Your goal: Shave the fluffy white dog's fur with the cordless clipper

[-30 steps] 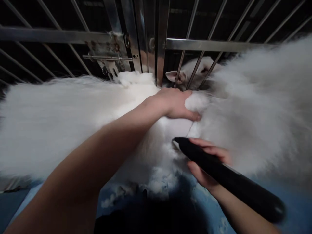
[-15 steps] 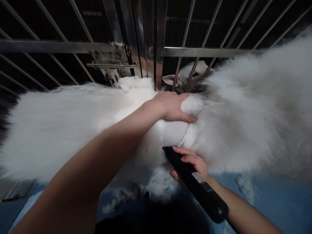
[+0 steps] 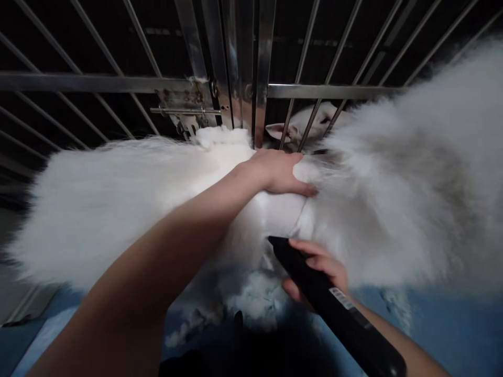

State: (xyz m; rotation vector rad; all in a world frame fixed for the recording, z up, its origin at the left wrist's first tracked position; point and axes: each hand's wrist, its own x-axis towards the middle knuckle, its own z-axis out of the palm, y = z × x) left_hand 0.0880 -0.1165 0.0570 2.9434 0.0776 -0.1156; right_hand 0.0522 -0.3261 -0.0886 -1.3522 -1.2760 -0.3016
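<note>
A large white long-haired dog (image 3: 98, 188) stretches across the view, its head not clearly seen. My left hand (image 3: 275, 170) lies on its back, thumb and fingers apart, pressing the coat beside a close-clipped pale patch (image 3: 283, 212). Below that patch, my right hand (image 3: 326, 264) is wrapped round a black hair clipper (image 3: 341, 309). The clipper's head points up and left at the dog's side, near the patch's lower edge. Whether the blade touches the coat I cannot tell. A thick tuft of fur (image 3: 222, 137) sits along the back, left of my left hand.
Metal cage bars (image 3: 334, 91) and a door latch (image 3: 190, 111) stand right behind the dog. Behind the bars is another pale animal (image 3: 310, 125) with a pink ear. Loose clipped fur (image 3: 259, 296) lies below, over a blue surface (image 3: 444, 319).
My right hand and the clipper have shifted a little right and down, the clipper's back end coming closer to me. My left hand keeps its place on the dog. The view has shifted slightly.
</note>
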